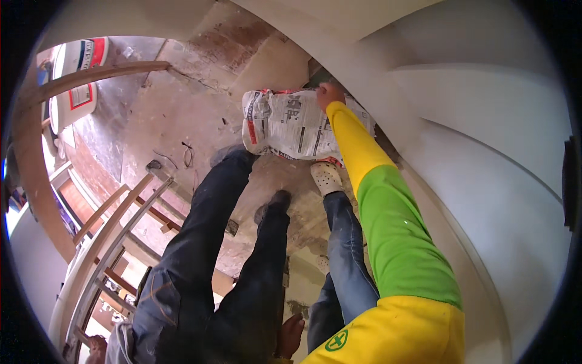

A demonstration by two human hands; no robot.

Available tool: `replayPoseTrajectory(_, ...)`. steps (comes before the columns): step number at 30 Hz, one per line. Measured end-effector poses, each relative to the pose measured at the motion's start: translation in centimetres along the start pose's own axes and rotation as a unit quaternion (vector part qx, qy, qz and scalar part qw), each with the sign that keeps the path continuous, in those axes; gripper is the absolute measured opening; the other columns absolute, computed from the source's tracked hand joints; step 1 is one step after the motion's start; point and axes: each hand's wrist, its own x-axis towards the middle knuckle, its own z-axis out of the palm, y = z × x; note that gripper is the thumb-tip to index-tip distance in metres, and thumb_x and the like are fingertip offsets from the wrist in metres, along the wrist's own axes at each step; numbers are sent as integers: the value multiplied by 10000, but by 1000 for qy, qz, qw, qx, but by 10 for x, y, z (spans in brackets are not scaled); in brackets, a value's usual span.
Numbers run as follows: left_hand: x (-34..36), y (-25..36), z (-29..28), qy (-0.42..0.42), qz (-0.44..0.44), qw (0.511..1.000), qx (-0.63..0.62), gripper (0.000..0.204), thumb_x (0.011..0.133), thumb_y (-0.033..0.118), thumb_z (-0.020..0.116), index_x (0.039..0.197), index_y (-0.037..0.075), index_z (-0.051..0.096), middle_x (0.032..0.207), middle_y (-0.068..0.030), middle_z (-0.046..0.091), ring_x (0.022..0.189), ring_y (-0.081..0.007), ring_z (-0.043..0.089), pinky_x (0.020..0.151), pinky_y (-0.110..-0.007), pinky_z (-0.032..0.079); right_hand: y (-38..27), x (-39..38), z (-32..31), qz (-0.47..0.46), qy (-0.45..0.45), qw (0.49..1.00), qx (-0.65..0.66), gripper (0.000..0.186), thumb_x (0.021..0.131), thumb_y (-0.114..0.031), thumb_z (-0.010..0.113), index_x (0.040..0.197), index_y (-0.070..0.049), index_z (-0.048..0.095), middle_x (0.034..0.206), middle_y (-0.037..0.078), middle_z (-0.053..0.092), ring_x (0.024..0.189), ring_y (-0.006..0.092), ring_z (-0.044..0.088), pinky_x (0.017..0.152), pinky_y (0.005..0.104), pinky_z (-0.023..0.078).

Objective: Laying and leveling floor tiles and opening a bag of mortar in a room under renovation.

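Note:
A full white sack (297, 124) with red and black print lies on its side on the dusty floor, its plastic-looking cover wrinkled. My right hand (330, 95), at the end of a yellow and green sleeve, is closed at the sack's far edge. The fingers' undersides are hidden from me. My pale clog (327, 178) with holes is right against the near side of the sack. My left hand does not show clearly. Another hand (291, 335) is at the lower edge beside a co-worker's dark trousers, with no sleeve in sight.
The co-worker's legs (194, 242) stand close on my left, one foot near the sack. A ladder (136, 212) leans at the left, with a hand (97, 347) on it. White buckets (73, 91) stand at the far left. A pale curved wall (485, 151) rises at my right.

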Motion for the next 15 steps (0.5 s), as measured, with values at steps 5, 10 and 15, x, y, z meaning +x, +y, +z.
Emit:
replayPoseTrajectory(5, 39, 14, -8, -12, -75, 996, -44, 382, 923, 262, 580, 1162, -35, 585, 1127, -201, 625, 1068, -286, 598, 906, -378, 469, -19, 75, 61, -11, -23, 997, -73, 459, 785, -347, 627, 1157, -79, 604, 1120, 170, 636, 1072, 331, 592, 941, 405, 456)
replayPoseTrajectory(10, 54, 15, -20, -18, -155, 984, -83, 391, 927, 261, 575, 1188, -31, 570, 1155, -198, 610, 1095, -279, 582, 924, -378, 459, -25, 107, 97, 28, -93, 994, -47, 776, 739, -475, 678, 1258, 69, 488, 1285, 263, 515, 1224, 344, 496, 1020, 368, 402)
replayPoseTrajectory(15, 50, 16, -23, -35, -214, 966, -143, 402, 932, 261, 570, 1214, -26, 556, 1183, -194, 595, 1122, -272, 566, 941, -378, 449, -40, 121, 90, 182, -126, 974, 55, 695, 764, -492, 651, 1174, 64, 571, 1197, 243, 592, 1100, 348, 588, 916, 358, 481)
